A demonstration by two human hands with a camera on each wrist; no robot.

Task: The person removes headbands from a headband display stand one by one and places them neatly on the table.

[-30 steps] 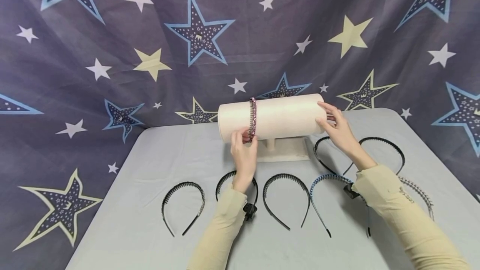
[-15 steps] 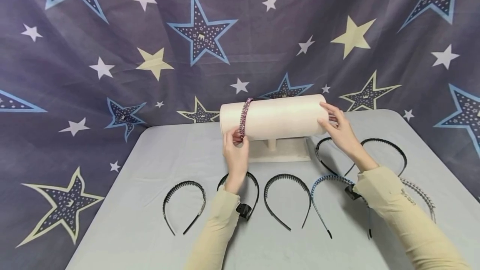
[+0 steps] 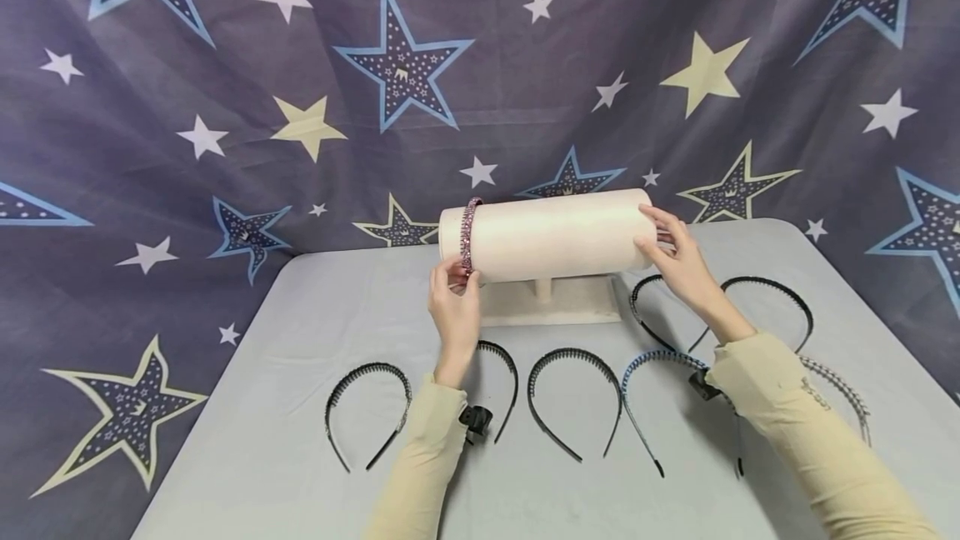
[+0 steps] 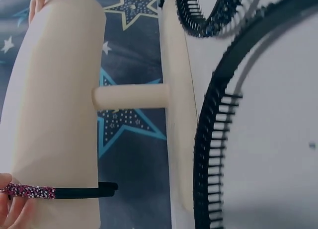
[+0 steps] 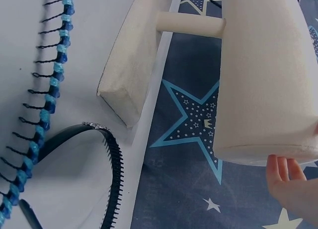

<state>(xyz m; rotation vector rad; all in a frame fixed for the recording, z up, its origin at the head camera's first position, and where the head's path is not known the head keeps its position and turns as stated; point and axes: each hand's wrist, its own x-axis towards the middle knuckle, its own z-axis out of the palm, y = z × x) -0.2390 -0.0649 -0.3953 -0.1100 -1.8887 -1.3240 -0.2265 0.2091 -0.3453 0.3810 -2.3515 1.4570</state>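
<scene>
A cream cylindrical headband stand (image 3: 558,236) lies across a post above its flat base (image 3: 551,302). Near the cylinder's left end, a pink glittery headband (image 3: 468,232) goes over it. My left hand (image 3: 456,315) pinches that headband low on the front side, between thumb and fingers. In the left wrist view, the headband's plain black end (image 4: 84,192) sticks out past the cylinder's underside. My right hand (image 3: 686,269) holds the cylinder's right end, its thumb on the front and several fingers against the end face (image 5: 268,156).
In front of the stand lie black headbands (image 3: 573,352) and a blue one (image 3: 637,427) on the grey tabletop (image 3: 247,440). More headbands, one beaded pale (image 3: 843,386), lie at the right near my forearm. A starry curtain (image 3: 420,165) hangs right behind.
My left hand has slid the pink headband leftward along the cylinder, from left of centre to near the left end. My right hand has stayed at the right end.
</scene>
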